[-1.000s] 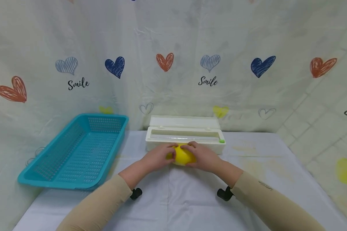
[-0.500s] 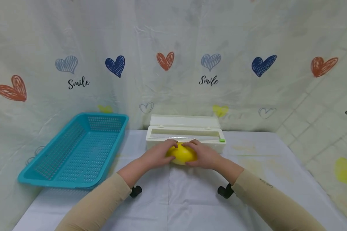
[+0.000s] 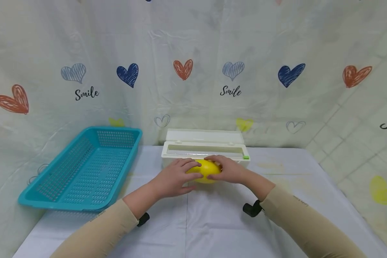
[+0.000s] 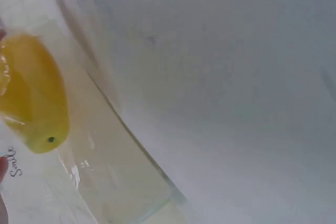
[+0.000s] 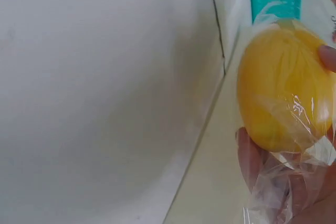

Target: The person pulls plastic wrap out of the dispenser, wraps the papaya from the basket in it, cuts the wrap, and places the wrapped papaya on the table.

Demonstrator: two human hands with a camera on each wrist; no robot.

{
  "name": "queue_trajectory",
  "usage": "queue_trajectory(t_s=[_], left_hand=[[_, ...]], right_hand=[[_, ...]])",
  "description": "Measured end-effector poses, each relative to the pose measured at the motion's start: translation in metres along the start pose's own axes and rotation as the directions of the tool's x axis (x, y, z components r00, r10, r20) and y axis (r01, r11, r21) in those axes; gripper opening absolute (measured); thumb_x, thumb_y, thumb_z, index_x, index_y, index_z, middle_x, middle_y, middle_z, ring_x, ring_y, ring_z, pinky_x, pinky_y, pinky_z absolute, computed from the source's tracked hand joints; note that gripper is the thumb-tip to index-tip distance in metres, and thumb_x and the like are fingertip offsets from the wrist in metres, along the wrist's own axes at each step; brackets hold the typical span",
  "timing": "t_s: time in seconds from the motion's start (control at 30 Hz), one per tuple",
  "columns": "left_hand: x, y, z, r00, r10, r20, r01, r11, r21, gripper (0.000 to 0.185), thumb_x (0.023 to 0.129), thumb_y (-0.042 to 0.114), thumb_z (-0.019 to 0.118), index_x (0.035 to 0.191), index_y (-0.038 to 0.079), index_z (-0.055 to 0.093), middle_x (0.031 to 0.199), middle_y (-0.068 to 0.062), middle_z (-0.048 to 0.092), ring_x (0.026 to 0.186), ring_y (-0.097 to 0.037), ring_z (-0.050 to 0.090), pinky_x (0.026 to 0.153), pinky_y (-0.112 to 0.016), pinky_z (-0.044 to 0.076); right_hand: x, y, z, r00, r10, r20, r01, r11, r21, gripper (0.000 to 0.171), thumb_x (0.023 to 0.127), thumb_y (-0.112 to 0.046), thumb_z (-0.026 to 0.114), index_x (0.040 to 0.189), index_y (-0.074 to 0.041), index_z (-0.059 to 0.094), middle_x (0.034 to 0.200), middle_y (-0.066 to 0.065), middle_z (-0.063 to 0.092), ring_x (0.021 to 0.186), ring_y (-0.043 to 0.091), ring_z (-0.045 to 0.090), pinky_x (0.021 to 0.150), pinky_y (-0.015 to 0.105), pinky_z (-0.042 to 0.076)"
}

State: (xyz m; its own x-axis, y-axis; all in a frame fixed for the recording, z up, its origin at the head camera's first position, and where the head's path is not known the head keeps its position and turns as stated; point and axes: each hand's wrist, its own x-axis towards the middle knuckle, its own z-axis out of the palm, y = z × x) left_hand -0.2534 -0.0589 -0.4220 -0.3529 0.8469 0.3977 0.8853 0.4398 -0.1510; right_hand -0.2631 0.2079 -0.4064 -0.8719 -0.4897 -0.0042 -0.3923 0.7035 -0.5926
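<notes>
Lemon [image 3: 206, 170] sits on the white table [image 3: 213, 229], just in front of the cream film box [image 3: 205, 149] and touching or almost touching its front wall. It is yellow, and thin clear film [image 5: 294, 182] is around it; in the right wrist view this film is wrinkled and bunched under the fruit. The left hand [image 3: 174, 178] holds the lemon from its left side, with fingers curled over the top and front. The right hand [image 3: 229, 169] holds it from the right side, fingers curved over the top, and the fingertips of both hands come near each other above the fruit. In the right wrist view one fingertip [image 5: 328, 56] presses on the film at the lemon's side. The left wrist view shows the lemon [image 4: 32, 98] with its dark end spot, next to the pale wall of the box. The lid of the box stands open at the back, and a small green tab [image 3: 245, 157] is at its right end. A teal basket [image 3: 84, 168] stands on the table to the left, well apart from the hands. Behind hangs a curtain [image 3: 193, 53] with hearts and the word Smile
</notes>
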Motion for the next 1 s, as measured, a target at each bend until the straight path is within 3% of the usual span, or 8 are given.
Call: queue_trajectory(t_s=[0.2, 0.33, 0.47, 0.63, 0.77, 0.83, 1.0], left_hand=[[0.000, -0.007, 0.011, 0.995, -0.037, 0.097, 0.033, 0.999, 0.038, 0.062, 0.087, 0.044, 0.075, 0.143, 0.035, 0.050, 0.151, -0.001, 0.042, 0.135, -0.026, 0.040, 0.107, -0.044, 0.040], [0.006, -0.015, 0.015, 0.997, -0.033, 0.074, 0.031, 0.999, 0.020, 0.072, 0.084, 0.037, 0.080, 0.146, 0.035, 0.045, 0.153, -0.003, 0.040, 0.133, -0.024, 0.044, 0.105, -0.042, 0.043], [0.014, -0.020, 0.018, 0.999, -0.029, 0.029, 0.029, 0.999, -0.020, 0.074, 0.081, 0.029, 0.084, 0.144, 0.033, 0.045, 0.150, -0.008, 0.043, 0.122, -0.026, 0.055, 0.098, -0.040, 0.050], [0.021, -0.024, 0.021, 0.995, -0.087, 0.050, 0.091, 0.992, -0.084, 0.071, 0.083, 0.026, 0.082, 0.142, 0.032, 0.043, 0.148, -0.010, 0.044, 0.115, -0.028, 0.058, 0.097, -0.037, 0.050], [0.027, -0.025, 0.018, 0.979, -0.172, 0.110, 0.190, 0.964, -0.188, 0.073, 0.084, 0.025, 0.081, 0.145, 0.032, 0.042, 0.147, -0.006, 0.044, 0.119, -0.025, 0.055, 0.099, -0.036, 0.049], [0.029, -0.026, 0.014, 0.967, -0.215, 0.140, 0.243, 0.941, -0.235, 0.074, 0.083, 0.025, 0.081, 0.146, 0.031, 0.043, 0.147, -0.004, 0.045, 0.120, -0.024, 0.054, 0.099, -0.037, 0.049], [0.033, -0.030, 0.008, 0.935, -0.290, 0.202, 0.341, 0.889, -0.304, 0.075, 0.082, 0.026, 0.081, 0.147, 0.028, 0.045, 0.149, 0.001, 0.046, 0.127, -0.020, 0.051, 0.103, -0.037, 0.045]], right_hand=[[0.001, 0.003, -0.010, 0.995, 0.064, 0.072, -0.069, 0.995, 0.074, 0.064, 0.087, -0.046, 0.074, 0.142, -0.023, 0.050, 0.134, 0.010, 0.056, 0.105, 0.025, 0.060, 0.086, 0.038, 0.052], [0.003, 0.004, -0.018, 0.988, 0.105, 0.110, -0.121, 0.981, 0.150, 0.061, 0.089, -0.046, 0.071, 0.141, -0.022, 0.050, 0.136, 0.015, 0.053, 0.109, 0.031, 0.060, 0.084, 0.039, 0.055], [0.005, 0.006, -0.025, 0.984, 0.117, 0.132, -0.144, 0.965, 0.218, 0.057, 0.091, -0.045, 0.069, 0.140, -0.022, 0.051, 0.137, 0.015, 0.053, 0.110, 0.030, 0.059, 0.083, 0.040, 0.056], [0.005, 0.007, -0.030, 0.980, 0.139, 0.145, -0.173, 0.953, 0.250, 0.056, 0.093, -0.047, 0.066, 0.140, -0.021, 0.050, 0.136, 0.013, 0.055, 0.108, 0.024, 0.060, 0.089, 0.044, 0.055], [0.005, 0.006, -0.035, 0.978, 0.149, 0.146, -0.182, 0.951, 0.251, 0.055, 0.095, -0.047, 0.062, 0.142, -0.019, 0.049, 0.135, 0.015, 0.056, 0.103, 0.025, 0.061, 0.089, 0.048, 0.054], [0.006, 0.006, -0.039, 0.981, 0.142, 0.132, -0.168, 0.964, 0.207, 0.057, 0.096, -0.049, 0.060, 0.143, -0.019, 0.049, 0.136, 0.014, 0.056, 0.103, 0.025, 0.062, 0.089, 0.048, 0.054], [0.001, 0.000, -0.050, 0.998, 0.066, -0.024, -0.064, 0.995, 0.075, 0.064, 0.092, -0.051, 0.066, 0.144, -0.018, 0.049, 0.143, 0.010, 0.050, 0.119, 0.030, 0.058, 0.098, 0.050, 0.048]])
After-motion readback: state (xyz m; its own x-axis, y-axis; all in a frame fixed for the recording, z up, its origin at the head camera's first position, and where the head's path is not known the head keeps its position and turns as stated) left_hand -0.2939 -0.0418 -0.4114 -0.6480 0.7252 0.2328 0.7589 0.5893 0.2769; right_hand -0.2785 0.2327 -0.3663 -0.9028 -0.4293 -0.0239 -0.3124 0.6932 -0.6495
